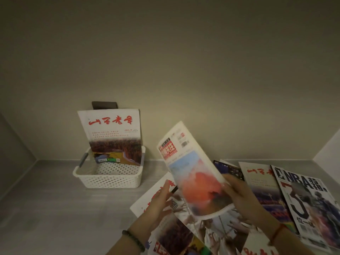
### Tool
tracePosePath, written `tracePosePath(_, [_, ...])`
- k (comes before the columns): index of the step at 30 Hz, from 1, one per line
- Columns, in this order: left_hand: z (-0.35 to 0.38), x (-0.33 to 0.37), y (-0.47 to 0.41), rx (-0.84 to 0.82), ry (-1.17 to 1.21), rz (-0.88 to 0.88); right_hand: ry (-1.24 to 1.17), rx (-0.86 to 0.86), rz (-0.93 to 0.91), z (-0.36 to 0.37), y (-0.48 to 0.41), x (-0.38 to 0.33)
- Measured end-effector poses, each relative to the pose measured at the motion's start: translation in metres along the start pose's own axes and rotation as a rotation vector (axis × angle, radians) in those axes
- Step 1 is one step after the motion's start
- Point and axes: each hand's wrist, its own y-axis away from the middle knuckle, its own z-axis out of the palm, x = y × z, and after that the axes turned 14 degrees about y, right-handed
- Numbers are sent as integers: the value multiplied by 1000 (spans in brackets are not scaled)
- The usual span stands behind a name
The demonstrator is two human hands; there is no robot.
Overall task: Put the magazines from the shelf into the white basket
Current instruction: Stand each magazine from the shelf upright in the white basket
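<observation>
A white perforated basket [110,178] sits on the grey shelf, left of centre, with one magazine [112,133] standing upright in it against the back wall. My right hand [241,201] grips a magazine with a red and orange cover [195,177], lifted and tilted above the pile. My left hand [159,201] lies with straight fingers beside that magazine's lower left edge, over a white magazine with red lettering [152,196]. Several more magazines lie spread on the shelf, among them an NBA issue [309,201].
A dark flat object [104,105] sticks up behind the basket against the back wall. The shelf's side walls close in at left and right. Bare grey shelf surface [46,208] lies left of and in front of the basket.
</observation>
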Motion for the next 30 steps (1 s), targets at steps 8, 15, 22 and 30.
tracePosePath(8, [-44,76,15,60,238,477,-318,91,25,45,-26,-69])
tracePosePath(15, [-120,156,23,234,66,522,81,244,36,112,-105,-124])
tracePosePath(22, [-205,214,-15,409,-206,607,-8,246,73,179,-183,-160])
tracePosePath(30, [-255,203,-85,522,-208,511,124,203,214,241,-228,-133])
